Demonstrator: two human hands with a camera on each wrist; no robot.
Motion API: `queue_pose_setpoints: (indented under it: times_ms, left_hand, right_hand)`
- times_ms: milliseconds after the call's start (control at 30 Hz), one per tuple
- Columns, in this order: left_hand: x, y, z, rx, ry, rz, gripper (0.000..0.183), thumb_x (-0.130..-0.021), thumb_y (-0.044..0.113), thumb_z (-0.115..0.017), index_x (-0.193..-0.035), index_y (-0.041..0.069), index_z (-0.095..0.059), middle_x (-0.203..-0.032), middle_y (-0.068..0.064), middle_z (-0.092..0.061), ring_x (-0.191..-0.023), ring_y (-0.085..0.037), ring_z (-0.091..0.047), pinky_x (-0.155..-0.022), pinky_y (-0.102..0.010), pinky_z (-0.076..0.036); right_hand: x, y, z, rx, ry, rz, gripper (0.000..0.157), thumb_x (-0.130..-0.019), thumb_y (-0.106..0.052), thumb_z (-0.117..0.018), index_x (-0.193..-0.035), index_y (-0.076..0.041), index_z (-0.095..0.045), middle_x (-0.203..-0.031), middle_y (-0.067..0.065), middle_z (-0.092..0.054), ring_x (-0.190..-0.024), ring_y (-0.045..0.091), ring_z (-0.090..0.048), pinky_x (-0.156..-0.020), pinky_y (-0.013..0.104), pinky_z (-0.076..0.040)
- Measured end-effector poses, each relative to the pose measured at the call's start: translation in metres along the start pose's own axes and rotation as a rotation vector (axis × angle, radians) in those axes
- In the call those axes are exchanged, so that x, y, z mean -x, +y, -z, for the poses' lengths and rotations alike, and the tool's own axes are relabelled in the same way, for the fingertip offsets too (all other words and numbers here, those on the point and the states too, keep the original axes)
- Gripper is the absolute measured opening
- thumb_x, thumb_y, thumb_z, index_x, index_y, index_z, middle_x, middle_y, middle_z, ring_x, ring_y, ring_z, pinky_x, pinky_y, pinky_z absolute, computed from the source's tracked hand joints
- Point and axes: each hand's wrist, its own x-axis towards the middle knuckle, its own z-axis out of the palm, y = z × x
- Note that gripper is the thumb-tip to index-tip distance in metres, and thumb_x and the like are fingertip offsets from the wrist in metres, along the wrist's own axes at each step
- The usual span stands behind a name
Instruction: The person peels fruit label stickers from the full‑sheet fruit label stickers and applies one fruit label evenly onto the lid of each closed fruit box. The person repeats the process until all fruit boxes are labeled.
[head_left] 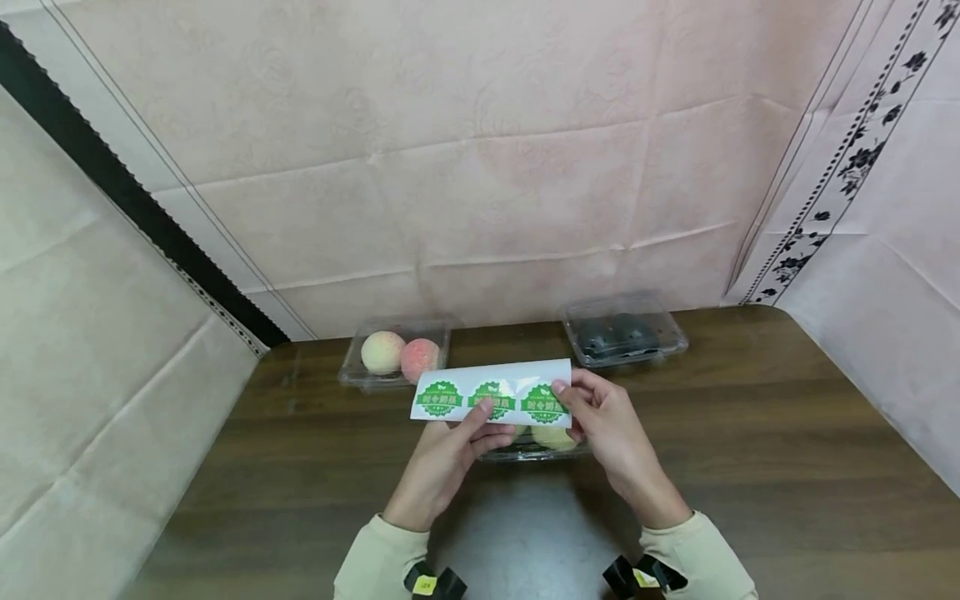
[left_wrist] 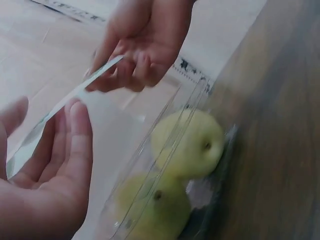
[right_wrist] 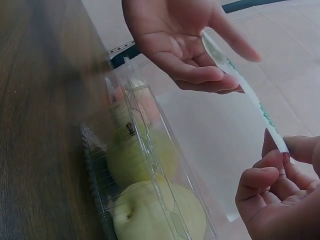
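A white strip of sticker labels with three round green labels along it is held up by both hands over the table. My right hand pinches its right end between thumb and fingers. My left hand holds the left part, fingers behind it and thumb in front of the middle label. Beneath the strip sits a clear plastic box, partly hidden in the head view. Inside it, the left wrist view shows two yellow-green pears, visible through the plastic; the right wrist view shows the closed lid from the side.
At the back left stands a clear box with a pale and a pink peach. Another clear box, holding dark fruit, stands at the back right. The brown wooden table is walled by patterned cloth.
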Motion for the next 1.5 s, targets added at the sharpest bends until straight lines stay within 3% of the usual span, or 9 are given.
queue_pose_setpoints:
  times_ms: [133,267,433,533,633,767,933,1233,1500]
  left_hand:
    - [-0.001,-0.006,-0.009,-0.031,0.049,-0.014,0.043,-0.105,0.020,-0.068,-0.138,-0.002,-0.053,-0.117,-0.013,-0.074,-0.093,-0.018,-0.076,-0.092,-0.037,-0.062]
    - [-0.001,-0.008,-0.013,-0.126,0.113,-0.048,0.042,-0.102,0.021,-0.073,-0.134,-0.003,-0.057,-0.115,-0.015,-0.075,-0.091,-0.018,-0.076,-0.090,-0.040,-0.063]
    - [0.000,-0.006,-0.015,-0.277,0.232,-0.136,0.040,-0.099,0.023,-0.077,-0.128,-0.001,-0.062,-0.106,-0.014,-0.077,-0.084,-0.017,-0.075,-0.085,-0.035,-0.063]
    - [0.001,-0.006,-0.016,-0.338,0.282,-0.171,0.040,-0.098,0.022,-0.078,-0.128,0.002,-0.062,-0.107,-0.013,-0.078,-0.084,-0.019,-0.076,-0.083,-0.032,-0.063]
    - [0.003,-0.005,-0.019,-0.398,0.326,-0.201,0.042,-0.098,0.022,-0.079,-0.130,0.003,-0.060,-0.111,-0.013,-0.077,-0.085,-0.022,-0.077,-0.083,-0.034,-0.064]
    - [0.005,-0.005,-0.024,-0.443,0.358,-0.244,0.045,-0.097,0.021,-0.080,-0.132,0.003,-0.058,-0.114,-0.013,-0.076,-0.088,-0.024,-0.078,-0.083,-0.034,-0.064]
    - [0.005,-0.005,-0.030,-0.407,0.353,-0.256,0.046,-0.096,0.018,-0.080,-0.134,0.004,-0.057,-0.118,-0.012,-0.075,-0.091,-0.021,-0.077,-0.081,-0.030,-0.064]
    - [0.005,-0.005,-0.031,-0.232,0.291,-0.227,0.045,-0.099,0.014,-0.076,-0.137,0.002,-0.054,-0.120,-0.015,-0.069,-0.093,-0.020,-0.073,-0.083,-0.042,-0.064]
    - [0.004,-0.006,-0.031,-0.130,0.251,-0.159,0.042,-0.102,0.019,-0.073,-0.136,0.002,-0.055,-0.121,-0.013,-0.070,-0.097,-0.020,-0.072,-0.085,-0.039,-0.064]
  right_hand:
    - [0.000,0.001,0.000,0.040,0.011,0.015,0.026,-0.109,-0.020,-0.062,-0.124,0.000,-0.068,-0.086,0.002,-0.070,-0.064,0.012,-0.048,-0.057,0.024,-0.042]
    - [-0.002,0.004,-0.002,0.203,0.102,0.106,0.026,-0.105,-0.023,-0.068,-0.119,-0.001,-0.071,-0.090,0.005,-0.071,-0.072,0.013,-0.054,-0.063,0.023,-0.045]
    - [0.005,0.003,-0.008,0.390,0.258,0.367,0.020,-0.100,-0.017,-0.075,-0.114,-0.005,-0.070,-0.093,0.006,-0.070,-0.077,0.015,-0.057,-0.067,0.022,-0.045]
    - [0.011,0.002,-0.015,0.500,0.277,0.552,0.018,-0.097,-0.008,-0.078,-0.113,-0.006,-0.071,-0.093,0.003,-0.069,-0.075,0.014,-0.054,-0.063,0.024,-0.045]
    - [0.016,0.002,-0.024,0.632,0.269,0.658,0.017,-0.094,-0.005,-0.080,-0.109,-0.007,-0.074,-0.097,0.001,-0.070,-0.079,0.015,-0.058,-0.065,0.028,-0.050]
    - [0.020,0.003,-0.034,0.761,0.267,0.668,0.019,-0.092,-0.009,-0.083,-0.109,-0.008,-0.076,-0.104,0.002,-0.072,-0.093,0.021,-0.065,-0.076,0.038,-0.058]
    - [0.021,0.004,-0.039,0.799,0.283,0.622,0.023,-0.089,-0.012,-0.086,-0.110,-0.009,-0.077,-0.106,0.004,-0.074,-0.098,0.021,-0.066,-0.079,0.043,-0.060]
    - [0.020,0.004,-0.038,0.643,0.227,0.564,0.020,-0.091,-0.010,-0.084,-0.110,-0.012,-0.078,-0.102,0.000,-0.075,-0.084,0.016,-0.060,-0.066,0.030,-0.049]
    - [0.017,0.003,-0.036,0.495,0.148,0.476,0.017,-0.092,-0.006,-0.082,-0.108,-0.012,-0.080,-0.099,-0.003,-0.076,-0.078,0.012,-0.059,-0.062,0.027,-0.050]
